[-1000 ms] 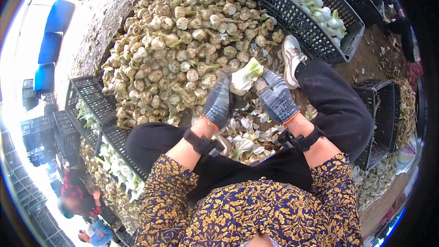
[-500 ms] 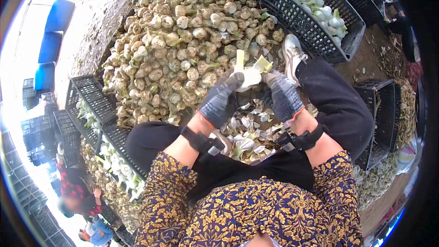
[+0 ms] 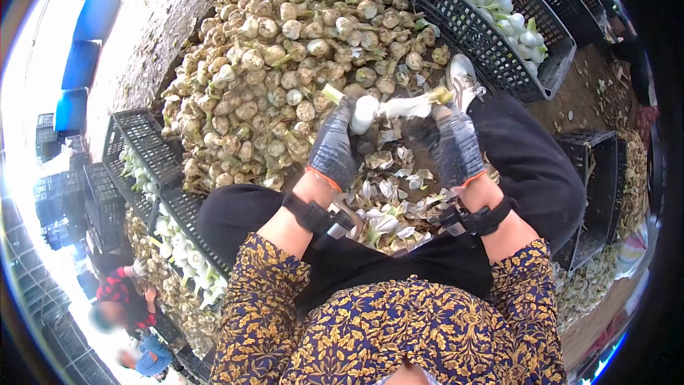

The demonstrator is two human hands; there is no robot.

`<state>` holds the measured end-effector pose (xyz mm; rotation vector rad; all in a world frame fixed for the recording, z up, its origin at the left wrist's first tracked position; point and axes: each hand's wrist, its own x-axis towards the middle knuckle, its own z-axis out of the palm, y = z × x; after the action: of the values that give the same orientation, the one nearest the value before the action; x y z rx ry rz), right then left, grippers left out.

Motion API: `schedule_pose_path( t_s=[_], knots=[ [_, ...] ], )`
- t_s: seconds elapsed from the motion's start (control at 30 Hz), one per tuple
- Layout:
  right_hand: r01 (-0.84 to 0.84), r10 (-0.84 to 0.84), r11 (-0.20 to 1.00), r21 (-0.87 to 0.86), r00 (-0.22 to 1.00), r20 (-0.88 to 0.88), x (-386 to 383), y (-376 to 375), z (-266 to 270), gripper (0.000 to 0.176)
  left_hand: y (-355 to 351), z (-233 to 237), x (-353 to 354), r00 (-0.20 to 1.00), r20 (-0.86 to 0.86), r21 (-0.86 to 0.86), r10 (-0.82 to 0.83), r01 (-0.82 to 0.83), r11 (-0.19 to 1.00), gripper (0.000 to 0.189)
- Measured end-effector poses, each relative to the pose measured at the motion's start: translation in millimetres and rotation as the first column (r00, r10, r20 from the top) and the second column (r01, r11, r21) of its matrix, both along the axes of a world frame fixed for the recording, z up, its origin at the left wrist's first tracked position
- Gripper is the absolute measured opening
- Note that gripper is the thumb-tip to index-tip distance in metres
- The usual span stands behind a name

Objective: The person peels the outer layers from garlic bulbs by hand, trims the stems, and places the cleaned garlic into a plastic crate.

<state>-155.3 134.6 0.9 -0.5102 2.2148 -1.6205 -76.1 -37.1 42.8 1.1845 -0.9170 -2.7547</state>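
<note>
My left hand (image 3: 335,144), in a grey work glove with an orange cuff, is closed around a white garlic bulb (image 3: 365,115) whose cut green stem points up and left. My right hand (image 3: 456,144), gloved alike, grips a strip of garlic skin (image 3: 410,107) with a yellowish-green end. The strip stretches between the bulb and my right fingers. Just beyond my hands rises a big pile of unpeeled, soil-stained garlic (image 3: 285,64). Below them, loose peeled skins (image 3: 385,221) lie on the ground between my legs.
A black crate (image 3: 491,36) with clean white garlic stands at the upper right. Crates of white garlic (image 3: 187,257) line my left side. Another black crate (image 3: 595,185) is by my right knee. Two people (image 3: 128,299) work at the lower left.
My hands have moved apart. The skin, bunched near the bulb before, is now drawn out to the right in my right hand. The bulb's stem has tilted left.
</note>
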Motion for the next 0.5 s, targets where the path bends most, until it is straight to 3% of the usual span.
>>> schedule_pose_path(
  t_s=[0.03,0.07,0.1,0.17,0.2,0.23,0.27,0.3,0.33,0.4,0.43,0.47,0.5],
  knots=[
    [0.04,-0.04,0.999,0.002,0.999,-0.002,0,0,-4,0.022,-8,-5,4,0.981,-0.157,0.058,-0.111,0.121,0.991,0.03],
    [0.081,-0.081,0.997,0.003,0.997,-0.004,-1,1,-10,0.021,-7,0,2,0.982,-0.156,0.056,-0.11,0.12,0.991,0.03],
    [0.08,-0.08,0.997,0.002,0.997,-0.002,-4,4,-15,0.021,-4,6,-1,0.994,-0.104,0.059,-0.012,0.018,0.998,0.028],
    [0.1,-0.063,0.967,0.234,0.985,-0.159,-16,12,-24,0.02,-5,10,0,0.993,-0.052,0.062,0.107,-0.104,0.993,0.027],
    [0.167,-0.17,0.985,-0.053,0.983,-0.071,-23,8,-29,0.02,-8,10,1,0.993,-0.051,0.062,0.108,-0.105,0.993,0.027],
    [0.1,-0.101,0.995,-0.024,0.993,-0.067,-21,10,-31,0.023,-10,10,1,0.992,-0.061,0.073,0.107,-0.102,0.992,0.028],
    [0.032,-0.031,0.999,0.005,0.998,-0.06,-15,-2,5,0.025,-11,9,0,0.992,-0.07,0.083,0.105,-0.1,0.992,0.03],
    [-0.131,0.229,0.897,0.422,0.955,-0.189,-7,-9,33,0.027,-11,4,0,0.988,-0.074,0.086,0.132,-0.126,0.988,0.032],
    [-0.213,0.409,0.865,0.455,0.824,-0.392,0,-4,21,0.03,-12,-1,1,0.988,-0.074,0.086,0.132,-0.126,0.988,0.032],
    [-0.44,0.694,0.71,0.55,0.571,-0.439,8,0,30,0.037,-11,-3,2,0.988,0.013,-0.02,0.153,-0.152,0.988,0.034],
    [-0.566,0.811,0.392,0.725,0.584,0.017,5,-3,35,0.038,-7,-4,1,0.983,0.061,-0.065,0.175,-0.171,0.983,0.036],
    [-0.564,0.81,0.392,0.727,0.586,0.018,7,-3,27,0.038,-7,-5,1,0.983,0.06,-0.062,0.174,-0.17,0.983,0.036],
    [-0.471,0.647,0.68,0.561,0.746,-0.159,12,-3,14,0.037,-8,-7,2,0.996,-0.006,-0.132,0.094,-0.094,0.987,0.037]
  ],
)
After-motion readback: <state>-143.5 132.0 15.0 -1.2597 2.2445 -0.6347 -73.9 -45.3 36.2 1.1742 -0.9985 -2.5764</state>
